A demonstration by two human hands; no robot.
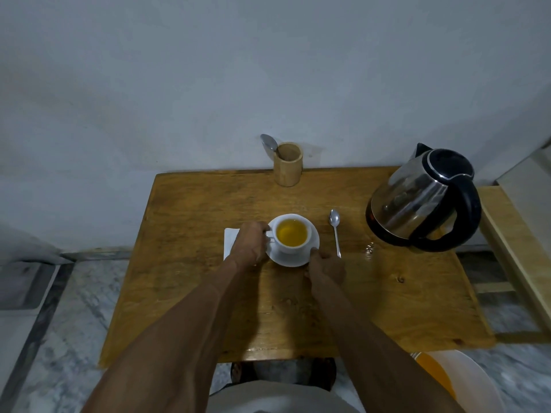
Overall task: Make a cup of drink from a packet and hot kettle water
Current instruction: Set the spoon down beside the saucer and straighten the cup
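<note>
While your left hand point(250, 242) was curled around the handle of the white cup point(291, 234) and your right hand point(326, 268) had its fingertips pinched on the saucer point(293, 259) rim at about five o'clock, the drink was already made: the cup sat on the saucer near the middle of the wooden table point(193, 278), filled close to the brim with yellow liquid. That fill level was your main risk, I judged; any tilt or jerk of the saucer could have slopped hot liquid onto your fingers. Pulling with unequal force from the two hands might have slid the cup across the saucer. A teaspoon point(335, 231) lay just beside the saucer at three o'clock, close enough for your right hand to knock. Beyond it, a wet patch point(369, 250) shone in front of the kettle point(423, 201) at two o'clock, a slippery spot to avoid. A white paper point(231, 238), perhaps the packet, lay partly under your left hand at nine o'clock
</note>
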